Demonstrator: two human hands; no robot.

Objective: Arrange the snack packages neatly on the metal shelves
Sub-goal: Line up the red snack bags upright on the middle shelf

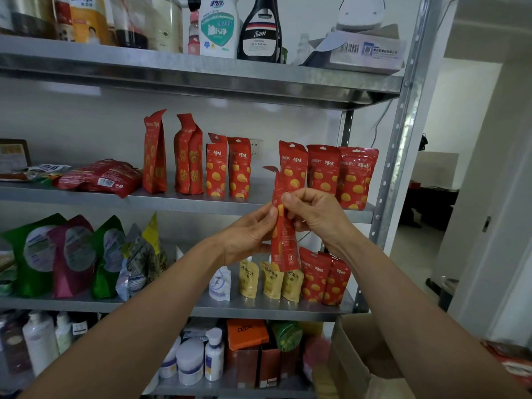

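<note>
I hold a red snack pouch (283, 240) with yellow dots edge-on in front of the metal shelves. My left hand (247, 234) pinches its left edge and my right hand (313, 214) pinches it from the right. On the middle shelf (172, 201) several matching red pouches (342, 175) stand upright in a row, with two taller red bags (172, 154) to their left and a red bag (98, 177) lying flat. On the shelf below (259, 309), two more red pouches (324, 276) stand beside yellow drink pouches (270, 279).
Green and maroon bags (57, 254) fill the lower shelf's left side. Cleaning bottles (239, 27) stand on the top shelf, jars and boxes (201, 358) on the bottom one. An open cardboard box (359, 361) sits at the lower right, by the shelf's upright post (400, 156).
</note>
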